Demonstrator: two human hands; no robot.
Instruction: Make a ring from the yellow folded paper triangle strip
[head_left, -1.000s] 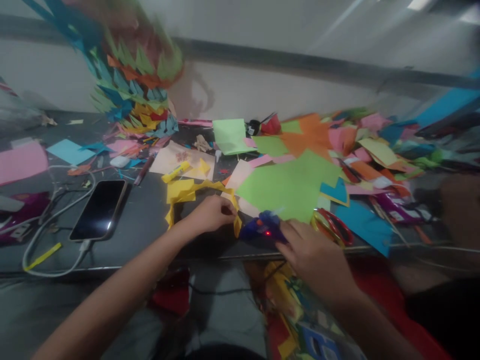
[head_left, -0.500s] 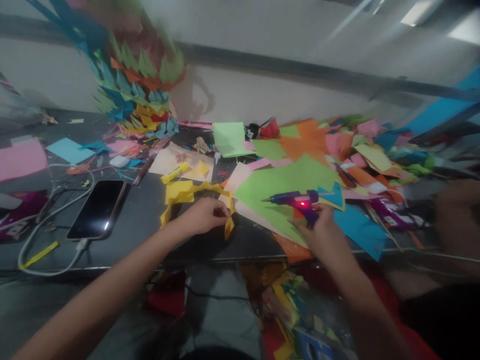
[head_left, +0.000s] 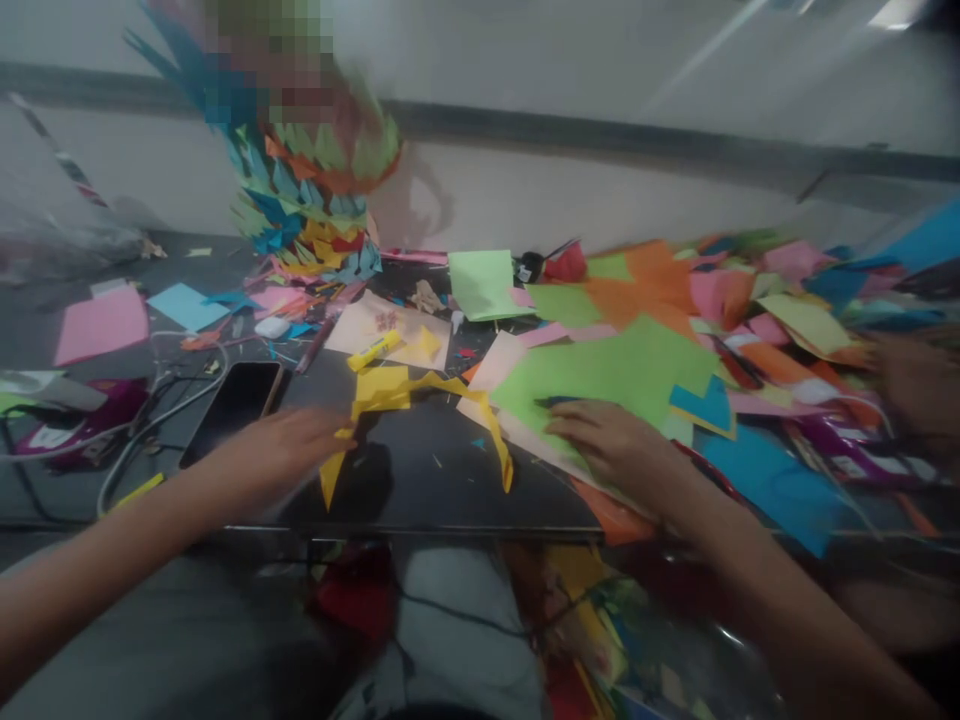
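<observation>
On the dark table lies a folded, zigzag yellow paper strip (head_left: 493, 425), bent into an arch. My left hand (head_left: 300, 440) is at its left end, the fingertips closed on the strip, with a pointed yellow end hanging below them. A hot glue gun (head_left: 559, 401) shows only its dark nozzle, low over a large light-green sheet (head_left: 600, 365). My right hand (head_left: 607, 440) covers the rest of it, fingers curled down around its body. A yellow paper square (head_left: 384, 385) and a yellow glue stick (head_left: 375, 351) lie just behind the strip.
A phone (head_left: 238, 405) with a white cable lies left, beside a purple packet (head_left: 82, 425). A tall layered paper model (head_left: 315, 200) stands at the back. Coloured paper scraps (head_left: 795, 290) pile up right, near another person's blurred hand (head_left: 915, 385). The table edge (head_left: 450, 533) runs in front.
My left hand has moved from the strip's right end to its left end. My right hand has lowered and turned over the glue gun, whose lit body is now hidden. The view has shifted.
</observation>
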